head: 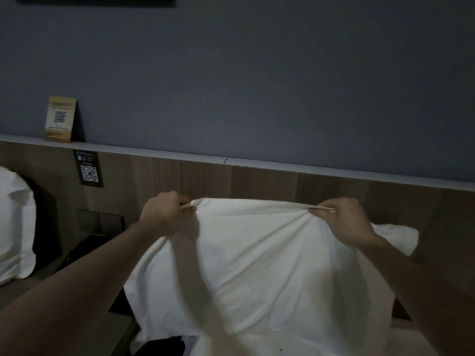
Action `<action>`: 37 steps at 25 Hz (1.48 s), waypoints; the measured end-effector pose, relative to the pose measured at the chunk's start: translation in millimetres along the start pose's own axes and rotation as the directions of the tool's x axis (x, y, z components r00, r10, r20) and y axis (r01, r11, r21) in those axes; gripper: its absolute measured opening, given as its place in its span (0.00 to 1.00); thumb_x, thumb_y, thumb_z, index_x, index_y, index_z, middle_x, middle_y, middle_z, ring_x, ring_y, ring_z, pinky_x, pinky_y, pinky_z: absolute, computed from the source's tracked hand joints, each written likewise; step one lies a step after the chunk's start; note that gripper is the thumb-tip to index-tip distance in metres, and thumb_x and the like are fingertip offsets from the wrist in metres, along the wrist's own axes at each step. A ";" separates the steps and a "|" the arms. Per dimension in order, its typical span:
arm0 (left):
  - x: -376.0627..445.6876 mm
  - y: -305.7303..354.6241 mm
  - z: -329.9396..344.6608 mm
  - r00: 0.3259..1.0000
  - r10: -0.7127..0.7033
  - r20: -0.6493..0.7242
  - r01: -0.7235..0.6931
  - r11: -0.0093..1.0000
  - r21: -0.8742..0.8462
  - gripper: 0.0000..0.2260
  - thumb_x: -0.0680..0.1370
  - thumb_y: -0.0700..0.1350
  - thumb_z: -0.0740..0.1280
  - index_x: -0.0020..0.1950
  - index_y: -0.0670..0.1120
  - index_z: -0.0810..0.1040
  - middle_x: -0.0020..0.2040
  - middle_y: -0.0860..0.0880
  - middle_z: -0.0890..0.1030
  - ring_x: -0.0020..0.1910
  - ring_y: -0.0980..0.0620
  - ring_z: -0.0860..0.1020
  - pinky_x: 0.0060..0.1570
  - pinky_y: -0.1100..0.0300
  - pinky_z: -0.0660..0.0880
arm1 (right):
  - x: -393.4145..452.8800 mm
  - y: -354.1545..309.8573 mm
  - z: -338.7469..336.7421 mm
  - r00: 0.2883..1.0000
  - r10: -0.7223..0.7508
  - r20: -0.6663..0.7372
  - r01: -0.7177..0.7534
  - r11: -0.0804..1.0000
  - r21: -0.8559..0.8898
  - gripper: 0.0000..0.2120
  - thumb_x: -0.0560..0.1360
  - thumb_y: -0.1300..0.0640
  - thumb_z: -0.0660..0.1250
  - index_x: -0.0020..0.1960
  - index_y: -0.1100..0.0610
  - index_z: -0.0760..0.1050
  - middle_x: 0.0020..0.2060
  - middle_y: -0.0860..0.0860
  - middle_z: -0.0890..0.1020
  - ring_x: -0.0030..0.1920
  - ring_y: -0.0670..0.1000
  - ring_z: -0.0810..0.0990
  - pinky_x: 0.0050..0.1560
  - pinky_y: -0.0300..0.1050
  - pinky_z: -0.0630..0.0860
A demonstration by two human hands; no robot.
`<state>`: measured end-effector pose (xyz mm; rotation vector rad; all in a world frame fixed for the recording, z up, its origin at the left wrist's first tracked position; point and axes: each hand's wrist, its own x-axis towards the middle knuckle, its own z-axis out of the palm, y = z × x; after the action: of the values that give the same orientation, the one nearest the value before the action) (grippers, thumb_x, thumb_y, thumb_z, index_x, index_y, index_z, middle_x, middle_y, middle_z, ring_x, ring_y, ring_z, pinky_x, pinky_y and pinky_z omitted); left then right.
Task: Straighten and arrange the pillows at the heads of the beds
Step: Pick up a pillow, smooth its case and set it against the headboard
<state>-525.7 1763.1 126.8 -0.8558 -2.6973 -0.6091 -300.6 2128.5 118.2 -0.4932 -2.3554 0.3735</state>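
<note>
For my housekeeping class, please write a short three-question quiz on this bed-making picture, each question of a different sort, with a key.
1. True or false: both hands grip the top edge of the white fabric pillow standing against the brown wooden headboard.
2. Which item stands on the pale ledge above the headboard? A) a yellow card with a square code B) a lamp C) a folded towel
3. Fill in: a second white pillow shows at the far ____ edge of the view.

Key
1. True: the left hand and the right hand each pinch the upper edge.
2. A
3. left
</note>
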 end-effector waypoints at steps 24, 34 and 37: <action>79.6 -8.4 25.3 0.991 0.136 0.000 -0.127 0.925 0.358 0.10 0.80 0.59 0.64 0.44 0.55 0.75 0.41 0.53 0.80 0.44 0.48 0.76 0.54 0.50 0.63 | 24.6 33.6 18.3 0.995 0.090 0.050 -0.084 0.991 -0.105 0.09 0.73 0.40 0.74 0.43 0.45 0.84 0.38 0.42 0.86 0.45 0.50 0.83 0.49 0.47 0.76; 71.4 -56.0 -3.3 0.978 0.076 0.193 -0.158 0.877 0.454 0.09 0.77 0.54 0.59 0.54 0.55 0.76 0.47 0.52 0.79 0.57 0.47 0.79 0.59 0.51 0.66 | -6.3 76.6 -2.1 0.988 0.075 -0.133 -0.100 0.976 -0.194 0.15 0.72 0.44 0.56 0.41 0.52 0.77 0.37 0.52 0.82 0.45 0.60 0.78 0.51 0.53 0.65; 77.7 -51.5 -3.6 0.993 0.114 0.018 -0.109 0.880 0.462 0.08 0.77 0.48 0.64 0.55 0.54 0.75 0.45 0.50 0.77 0.58 0.45 0.76 0.55 0.50 0.65 | -1.5 73.9 -12.6 0.952 0.057 -0.300 -0.124 0.970 -0.209 0.11 0.75 0.48 0.62 0.47 0.52 0.81 0.43 0.52 0.84 0.49 0.60 0.77 0.54 0.53 0.64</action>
<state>-617.9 1761.4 141.0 -0.8568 -2.5884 0.0651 -272.8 2195.0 97.4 -0.7152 -2.0991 0.0648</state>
